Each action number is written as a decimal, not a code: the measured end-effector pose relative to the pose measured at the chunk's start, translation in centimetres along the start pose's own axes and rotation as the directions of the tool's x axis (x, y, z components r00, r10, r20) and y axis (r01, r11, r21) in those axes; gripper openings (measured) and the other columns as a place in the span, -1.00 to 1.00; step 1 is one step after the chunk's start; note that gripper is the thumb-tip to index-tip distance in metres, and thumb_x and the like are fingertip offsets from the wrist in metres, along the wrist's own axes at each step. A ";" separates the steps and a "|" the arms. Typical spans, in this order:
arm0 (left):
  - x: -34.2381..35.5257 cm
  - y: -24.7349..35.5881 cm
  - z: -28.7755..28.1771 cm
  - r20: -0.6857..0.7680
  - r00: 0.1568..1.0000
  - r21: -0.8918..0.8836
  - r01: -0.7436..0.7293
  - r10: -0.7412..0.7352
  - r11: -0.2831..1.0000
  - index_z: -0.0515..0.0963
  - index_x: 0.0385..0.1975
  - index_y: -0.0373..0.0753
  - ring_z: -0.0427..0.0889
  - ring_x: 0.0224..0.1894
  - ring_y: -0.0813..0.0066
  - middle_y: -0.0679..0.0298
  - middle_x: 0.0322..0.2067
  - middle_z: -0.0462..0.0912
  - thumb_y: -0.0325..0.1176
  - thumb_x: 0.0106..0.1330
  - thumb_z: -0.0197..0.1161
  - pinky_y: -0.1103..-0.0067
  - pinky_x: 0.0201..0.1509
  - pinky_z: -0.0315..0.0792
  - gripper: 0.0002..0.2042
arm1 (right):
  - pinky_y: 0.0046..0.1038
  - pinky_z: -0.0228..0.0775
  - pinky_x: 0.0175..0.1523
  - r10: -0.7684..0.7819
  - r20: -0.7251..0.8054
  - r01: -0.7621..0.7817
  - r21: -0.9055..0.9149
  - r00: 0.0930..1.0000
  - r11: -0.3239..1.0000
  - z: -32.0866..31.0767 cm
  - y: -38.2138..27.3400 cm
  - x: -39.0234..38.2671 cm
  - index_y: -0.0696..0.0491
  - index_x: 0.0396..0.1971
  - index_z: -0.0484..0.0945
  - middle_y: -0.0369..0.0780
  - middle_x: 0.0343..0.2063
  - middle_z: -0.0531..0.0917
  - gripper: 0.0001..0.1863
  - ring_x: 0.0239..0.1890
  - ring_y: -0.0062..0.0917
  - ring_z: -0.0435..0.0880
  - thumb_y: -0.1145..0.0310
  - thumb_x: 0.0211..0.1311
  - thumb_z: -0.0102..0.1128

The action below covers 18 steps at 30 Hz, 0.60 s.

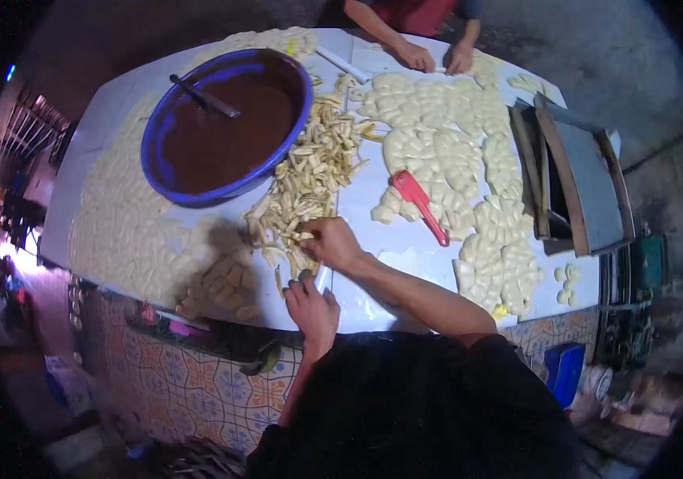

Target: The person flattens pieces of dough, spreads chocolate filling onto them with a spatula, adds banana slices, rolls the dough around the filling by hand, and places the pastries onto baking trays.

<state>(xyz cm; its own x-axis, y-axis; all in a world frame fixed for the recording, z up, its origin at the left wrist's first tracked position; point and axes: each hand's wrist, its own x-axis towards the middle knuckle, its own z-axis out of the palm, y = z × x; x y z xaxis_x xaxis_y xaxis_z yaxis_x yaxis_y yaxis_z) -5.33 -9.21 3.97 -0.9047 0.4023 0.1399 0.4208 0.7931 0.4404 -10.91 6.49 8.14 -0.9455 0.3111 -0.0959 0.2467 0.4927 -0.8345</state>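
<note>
My right hand (333, 243) reaches into a pile of pale sliced strips, apparently banana (309, 168), its fingers closed on strips at the near end. Just below it, my left hand (313, 311) is open, fingers slightly bent and apart, beside a white rod (324, 279) and a few loose strips. Flattened pale dough pieces (429, 144) cover much of the white table (78, 191) on both sides of the pile, with a red plastic tool (421, 207) lying on those at the right.
A large blue basin (158, 180) of brown liquid with a metal utensil (206, 96) stands left of the pile. Stacked wood-framed trays (589, 184) sit at the right. Another person's hands (437, 56) work at the far edge, near a second white rod (341, 64).
</note>
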 end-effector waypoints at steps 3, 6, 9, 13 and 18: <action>0.2 -0.3 0.1 -0.051 0.997 0.003 -0.062 0.062 0.998 0.40 0.18 -0.33 0.37 0.06 -0.21 -0.16 -0.05 0.42 -0.42 0.03 0.40 0.05 0.20 0.28 -0.38 | -0.12 0.53 -0.06 -0.075 -0.105 0.081 0.054 0.992 0.995 -0.6 -0.1 -0.8 0.10 -0.17 0.72 0.08 -0.34 0.69 -0.73 -0.25 -0.01 0.69 0.36 0.14 0.25; 0.6 -0.3 -0.3 -0.191 0.969 -0.101 -0.176 0.155 0.979 0.42 0.20 -0.30 0.36 0.10 -0.17 -0.11 -0.01 0.44 -0.42 0.07 0.40 0.01 0.24 0.26 -0.39 | -0.18 0.49 -0.07 -0.123 -0.204 0.161 0.180 0.971 0.970 -2.7 1.2 -3.1 0.10 -0.18 0.72 0.02 -0.35 0.68 -0.77 -0.26 -0.05 0.64 0.37 0.19 0.25; 1.2 1.4 -0.7 -0.200 0.916 -0.227 -0.389 0.348 0.893 0.53 0.06 -0.28 0.47 0.02 -0.06 0.04 -0.08 0.56 -0.45 0.12 0.36 0.12 0.21 0.33 -0.56 | -0.21 0.46 -0.01 -0.264 -0.131 0.251 -0.109 0.955 0.962 -7.5 5.0 -8.6 0.08 0.00 0.66 -0.03 -0.28 0.65 -0.69 -0.19 -0.16 0.59 0.42 0.30 0.14; 3.3 5.3 1.8 -0.010 0.839 -0.463 -0.486 0.545 0.741 0.64 -0.11 -0.28 0.54 -0.06 0.11 0.14 -0.18 0.61 -0.47 0.17 0.35 0.29 0.07 0.44 -0.74 | -0.21 0.47 -0.01 -0.226 -0.052 0.204 -0.274 0.973 0.940 -8.2 11.9 -12.5 0.05 0.02 0.64 -0.11 -0.24 0.54 -0.59 -0.11 -0.17 0.54 0.46 0.10 0.27; 3.8 6.1 4.9 0.052 0.780 -0.487 -0.526 0.624 0.698 0.68 -0.22 -0.28 0.50 -0.08 0.16 0.18 -0.22 0.56 -0.43 0.15 0.41 0.32 0.01 0.42 -0.80 | -0.25 0.50 -0.04 -0.289 -0.198 0.217 -0.321 0.937 0.922 -8.4 11.4 -14.5 0.06 -0.15 0.66 -0.17 -0.26 0.55 -0.64 -0.12 -0.21 0.53 0.51 -0.06 0.33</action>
<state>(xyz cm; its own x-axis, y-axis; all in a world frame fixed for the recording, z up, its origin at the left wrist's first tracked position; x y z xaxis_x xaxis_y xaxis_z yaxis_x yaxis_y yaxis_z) -5.85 -0.59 2.84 -0.4395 0.8324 0.3377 0.7369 0.1191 0.6654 7.41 14.47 4.55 -0.9150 0.3094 0.2591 0.0904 0.7828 -0.6157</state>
